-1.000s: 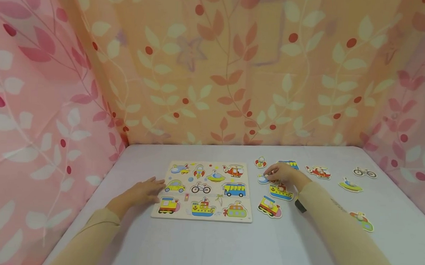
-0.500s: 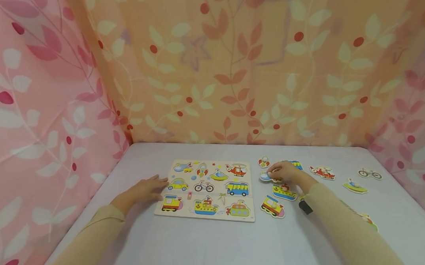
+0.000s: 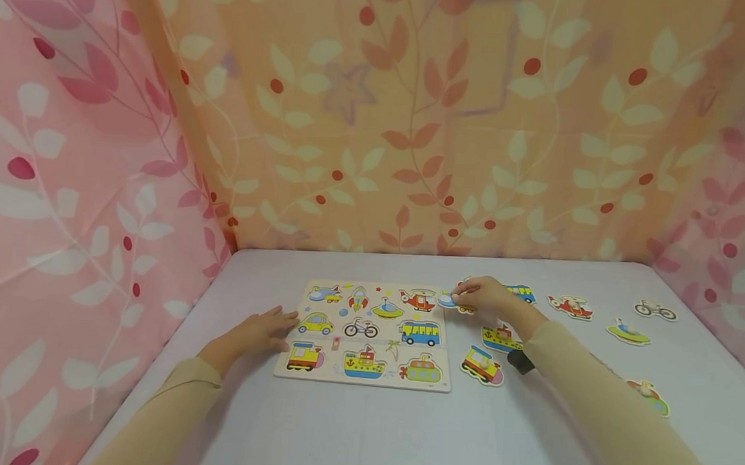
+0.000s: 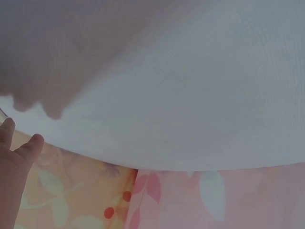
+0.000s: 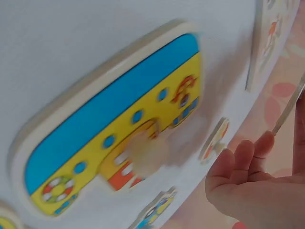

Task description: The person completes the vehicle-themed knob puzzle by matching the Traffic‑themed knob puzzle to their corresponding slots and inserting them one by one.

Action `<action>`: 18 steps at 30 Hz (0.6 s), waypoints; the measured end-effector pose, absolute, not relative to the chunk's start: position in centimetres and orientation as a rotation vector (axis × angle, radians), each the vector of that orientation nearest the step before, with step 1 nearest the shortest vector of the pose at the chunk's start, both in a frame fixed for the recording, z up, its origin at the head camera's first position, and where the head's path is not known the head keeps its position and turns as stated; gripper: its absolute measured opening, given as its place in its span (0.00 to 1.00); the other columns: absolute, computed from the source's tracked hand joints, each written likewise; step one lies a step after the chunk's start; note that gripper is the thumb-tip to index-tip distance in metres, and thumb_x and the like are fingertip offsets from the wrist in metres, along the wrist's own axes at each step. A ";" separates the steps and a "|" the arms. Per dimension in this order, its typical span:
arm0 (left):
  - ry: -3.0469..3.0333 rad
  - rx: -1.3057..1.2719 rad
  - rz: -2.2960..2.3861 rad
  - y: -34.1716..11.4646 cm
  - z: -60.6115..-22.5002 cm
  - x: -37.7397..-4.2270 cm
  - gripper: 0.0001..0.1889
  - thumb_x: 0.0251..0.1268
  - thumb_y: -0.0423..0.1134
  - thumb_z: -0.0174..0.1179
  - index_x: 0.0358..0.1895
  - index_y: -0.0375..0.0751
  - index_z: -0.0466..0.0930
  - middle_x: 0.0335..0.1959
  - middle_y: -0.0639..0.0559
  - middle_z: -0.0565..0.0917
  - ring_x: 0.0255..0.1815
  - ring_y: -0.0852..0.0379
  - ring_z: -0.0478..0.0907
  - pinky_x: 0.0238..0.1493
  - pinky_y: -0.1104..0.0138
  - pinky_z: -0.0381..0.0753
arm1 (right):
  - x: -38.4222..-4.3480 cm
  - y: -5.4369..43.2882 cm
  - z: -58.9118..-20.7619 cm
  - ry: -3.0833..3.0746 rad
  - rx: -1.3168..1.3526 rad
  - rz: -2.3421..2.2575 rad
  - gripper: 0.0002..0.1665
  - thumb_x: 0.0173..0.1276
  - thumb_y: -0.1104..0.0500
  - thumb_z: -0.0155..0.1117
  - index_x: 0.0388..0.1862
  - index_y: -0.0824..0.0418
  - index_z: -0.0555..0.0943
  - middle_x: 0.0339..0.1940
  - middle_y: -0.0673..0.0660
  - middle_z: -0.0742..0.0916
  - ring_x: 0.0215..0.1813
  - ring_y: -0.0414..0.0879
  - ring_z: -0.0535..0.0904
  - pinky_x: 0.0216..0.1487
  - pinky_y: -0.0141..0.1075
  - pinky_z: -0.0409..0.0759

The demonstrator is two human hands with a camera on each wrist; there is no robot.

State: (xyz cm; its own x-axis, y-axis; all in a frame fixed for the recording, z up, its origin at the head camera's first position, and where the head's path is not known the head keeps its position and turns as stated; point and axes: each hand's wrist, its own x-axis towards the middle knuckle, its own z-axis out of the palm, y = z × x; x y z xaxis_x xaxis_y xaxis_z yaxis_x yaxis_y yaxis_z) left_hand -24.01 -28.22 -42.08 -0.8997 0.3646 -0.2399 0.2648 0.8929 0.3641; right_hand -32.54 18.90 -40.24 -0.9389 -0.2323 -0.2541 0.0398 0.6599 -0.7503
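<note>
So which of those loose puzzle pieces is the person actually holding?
The blue-nosed airplane piece, pinched in the right hand near the right side of the puzzle board. The other loose pieces, like the train piece, lie unheld on the table.

One wide, two close

The head camera looks forward and down over left hand (image 3: pixel 254 334) and right hand (image 3: pixel 489 298). The left wrist camera, inverted, faces tabletop (image 4: pixel 181 100) and curtain (image 4: pixel 181 205) beside its hand; the right faces, close up, the ship piece (image 5: pixel 112 121) near its hand, shared with the head view.
</note>
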 end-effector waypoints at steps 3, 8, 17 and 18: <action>2.761 0.498 0.453 -28.1 -42.1 -24.1 0.32 0.64 0.47 0.63 0.70 0.42 0.68 0.74 0.45 0.63 0.77 0.36 0.44 0.70 0.36 0.43 | -32.7 18.1 -40.1 2.556 -0.147 -1.171 0.19 0.66 0.48 0.67 0.50 0.58 0.85 0.56 0.62 0.81 0.56 0.57 0.72 0.59 0.51 0.71; 2.761 0.481 0.444 -28.0 -41.9 -24.0 0.32 0.64 0.47 0.63 0.70 0.42 0.68 0.74 0.46 0.63 0.77 0.37 0.44 0.70 0.37 0.43 | -32.9 16.9 -40.0 2.564 -0.153 -1.191 0.18 0.66 0.50 0.68 0.50 0.58 0.85 0.53 0.60 0.82 0.52 0.54 0.73 0.56 0.47 0.72; 2.757 0.473 0.415 -28.0 -42.0 -23.9 0.33 0.64 0.47 0.63 0.71 0.42 0.66 0.74 0.45 0.63 0.77 0.36 0.44 0.70 0.36 0.42 | -32.8 14.9 -40.0 2.491 -0.136 -1.281 0.17 0.67 0.53 0.67 0.50 0.60 0.85 0.50 0.58 0.83 0.51 0.52 0.73 0.54 0.43 0.72; 2.756 0.473 0.415 -28.0 -42.1 -23.9 0.33 0.64 0.47 0.63 0.71 0.42 0.67 0.74 0.45 0.63 0.77 0.36 0.44 0.70 0.36 0.42 | -32.8 14.7 -39.9 2.489 -0.146 -1.289 0.17 0.67 0.53 0.67 0.50 0.60 0.84 0.50 0.58 0.83 0.51 0.52 0.73 0.54 0.43 0.72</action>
